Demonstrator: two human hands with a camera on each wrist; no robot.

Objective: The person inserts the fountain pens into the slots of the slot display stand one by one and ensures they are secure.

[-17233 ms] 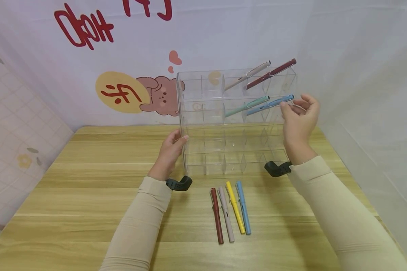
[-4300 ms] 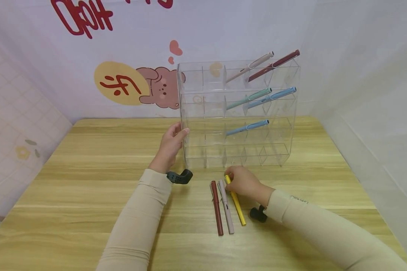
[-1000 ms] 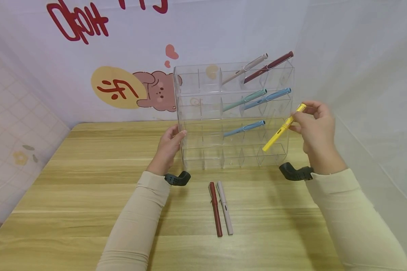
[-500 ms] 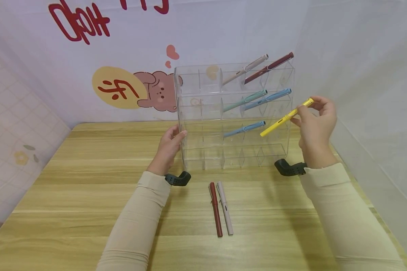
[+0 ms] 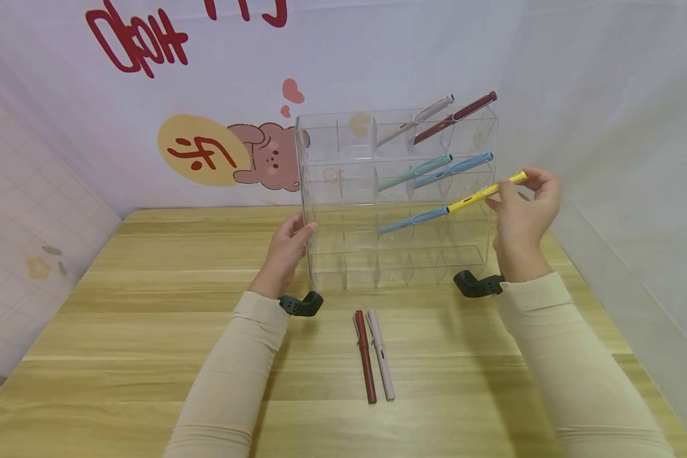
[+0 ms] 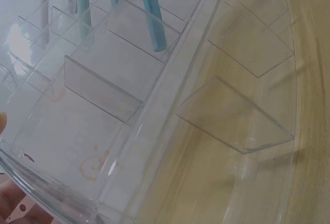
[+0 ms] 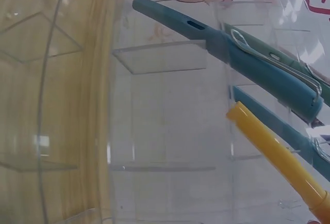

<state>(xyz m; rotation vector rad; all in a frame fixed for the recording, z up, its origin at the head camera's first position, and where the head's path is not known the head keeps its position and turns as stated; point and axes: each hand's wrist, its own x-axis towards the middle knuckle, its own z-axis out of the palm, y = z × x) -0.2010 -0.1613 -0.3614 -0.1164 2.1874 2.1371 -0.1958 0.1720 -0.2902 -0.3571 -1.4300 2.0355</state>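
Note:
My right hand (image 5: pixel 525 219) pinches a yellow pen (image 5: pixel 481 195) by its capped end, its lower tip beside the capped end of a blue pen (image 5: pixel 406 222) in the third tier of the clear acrylic rack (image 5: pixel 326 261). In the right wrist view the yellow pen (image 7: pixel 273 149) points at a divided compartment. My left hand (image 5: pixel 286 254) grips the rack's left side, thumb in front. Higher in the rack lean a green pen (image 5: pixel 418 173), another blue pen (image 5: pixel 455 169), a pale pink pen (image 5: pixel 418 119) and a dark red pen (image 5: pixel 457 117).
On the wooden table (image 5: pixel 166 343), in front of the rack, lie a red-brown pen (image 5: pixel 366 359) and a pale lilac pen (image 5: pixel 381 356), side by side. A white cloth backdrop (image 5: pixel 401 44) with printed drawings hangs behind. A pale wall (image 5: pixel 635 222) stands at the right.
The yellow pen has come off the table, risen to the rack's right side, tilted flatter and moved leftward. Earlier, one blue pen went from the table into the third tier. The left hand stays put.

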